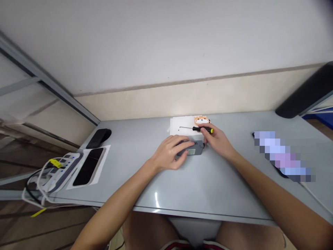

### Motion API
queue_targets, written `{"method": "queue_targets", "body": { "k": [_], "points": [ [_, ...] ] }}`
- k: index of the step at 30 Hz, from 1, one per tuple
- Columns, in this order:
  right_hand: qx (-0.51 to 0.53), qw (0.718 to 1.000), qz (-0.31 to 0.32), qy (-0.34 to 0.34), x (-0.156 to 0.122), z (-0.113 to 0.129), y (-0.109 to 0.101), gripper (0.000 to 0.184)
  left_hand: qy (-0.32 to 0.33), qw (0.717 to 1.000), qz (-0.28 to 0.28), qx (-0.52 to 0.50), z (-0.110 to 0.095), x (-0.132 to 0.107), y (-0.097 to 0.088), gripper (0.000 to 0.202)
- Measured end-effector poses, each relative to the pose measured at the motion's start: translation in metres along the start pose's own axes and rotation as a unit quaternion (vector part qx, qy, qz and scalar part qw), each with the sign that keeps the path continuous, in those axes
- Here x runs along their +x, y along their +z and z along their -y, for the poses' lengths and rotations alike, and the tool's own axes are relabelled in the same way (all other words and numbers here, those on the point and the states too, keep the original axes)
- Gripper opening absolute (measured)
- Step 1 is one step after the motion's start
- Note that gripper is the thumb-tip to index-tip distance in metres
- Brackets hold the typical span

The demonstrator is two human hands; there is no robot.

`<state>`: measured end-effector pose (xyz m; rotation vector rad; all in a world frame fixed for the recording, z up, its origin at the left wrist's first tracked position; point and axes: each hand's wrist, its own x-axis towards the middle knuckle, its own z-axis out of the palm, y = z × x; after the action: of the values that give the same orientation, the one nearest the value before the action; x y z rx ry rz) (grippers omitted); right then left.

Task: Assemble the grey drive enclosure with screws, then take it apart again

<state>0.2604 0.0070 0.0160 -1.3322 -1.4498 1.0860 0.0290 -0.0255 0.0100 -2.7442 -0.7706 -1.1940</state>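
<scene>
My left hand (173,151) is closed around a small dark grey box-shaped device (199,149) with slots on top and a pale label on its side. The device rests on the grey desk (153,187). In my right hand (214,139) is a screwdriver (196,129) with a black and yellow handle, its thin shaft pointing left. The fingers of that hand also reach down by the device's right end. Behind lies a white sheet of paper (174,125) with a tiny dark piece on it, perhaps a screw, and an orange and white dog-face item (202,120).
At the left are a power strip (62,173) with cables, a dark phone (90,166) on white paper and a black object (98,138). A blurred-out phone (282,156) with a white cable lies at the right. A black cylinder (304,92) stands at the back right.
</scene>
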Motion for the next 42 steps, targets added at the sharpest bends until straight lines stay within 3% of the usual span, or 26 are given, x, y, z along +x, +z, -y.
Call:
{"method": "queue_targets", "body": {
  "k": [4,8,14,17,22,27,31,34,38,42],
  "points": [
    [0.013,1.000,-0.028,0.006,0.000,0.005,-0.003,0.039,-0.014,0.999,0.036,-0.010,0.002,0.000,-0.003,0.034],
    [0.031,0.996,-0.081,0.035,0.002,0.010,-0.011,0.034,-0.096,0.990,0.074,-0.077,0.002,-0.001,-0.006,0.029],
    [0.165,0.975,-0.142,0.047,0.006,0.017,-0.022,0.020,-0.287,0.930,0.043,-0.224,0.008,-0.001,0.004,0.022],
    [0.193,0.965,-0.165,0.059,0.006,0.023,-0.025,0.015,-0.334,0.902,0.029,-0.273,0.014,-0.002,0.008,0.029],
    [0.204,0.960,-0.177,0.072,0.005,0.027,-0.026,0.013,-0.384,0.878,0.058,-0.278,0.019,-0.003,0.010,0.026],
    [0.210,0.959,-0.174,0.075,0.006,0.027,-0.025,0.012,-0.383,0.888,0.056,-0.247,0.015,-0.001,0.012,0.016],
    [0.204,0.961,-0.171,0.071,0.006,0.026,-0.026,0.012,-0.362,0.898,0.081,-0.235,0.016,0.000,0.007,0.019],
    [0.204,0.962,-0.171,0.062,0.007,0.025,-0.027,0.013,-0.318,0.908,0.128,-0.240,0.019,-0.001,-0.001,0.035],
    [0.208,0.960,-0.176,0.066,0.007,0.026,-0.030,0.013,-0.263,0.915,0.195,-0.235,0.020,-0.001,-0.012,0.079],
    [0.195,0.963,-0.175,0.059,0.007,0.026,-0.033,0.017,-0.261,0.923,0.198,-0.202,0.017,0.000,-0.015,0.074]
  ]
}}
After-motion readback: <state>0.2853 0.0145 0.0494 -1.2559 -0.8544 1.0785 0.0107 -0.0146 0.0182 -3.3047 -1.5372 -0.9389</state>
